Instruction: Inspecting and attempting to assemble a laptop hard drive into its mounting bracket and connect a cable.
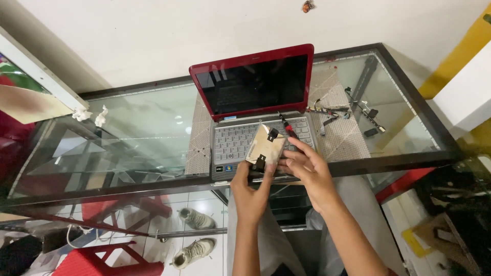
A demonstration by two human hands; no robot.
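Silver hard-drive plate [265, 147], a flat metallic rectangle with black brackets at its upper and lower corners, sits between the two hands, raised above the front edge of the red laptop [254, 105]. The left hand [249, 194] reaches up from below, wrist near the counter's [128, 148] front rail, fingers curled narrowly round the plate's lower end and its black bracket. The right hand [306, 171] comes in from the lower right, forearm slanting across the lap, and its fingertips touch the plate's right edge. That hand also pinches a thin screwdriver with a red-and-black shaft [286, 125], whose tip lies up over the keyboard [232, 140] just beside the plate's upper corner.

The plate is tilted, its long axis running from lower left to upper right, broad shiny face turned up toward the camera. Its upper end points toward the laptop's dark screen, its lower end toward the person.

Loose black cables and small parts [358, 110] lie well apart on the glass counter, to the right of the laptop, on a pale mat [337, 135].
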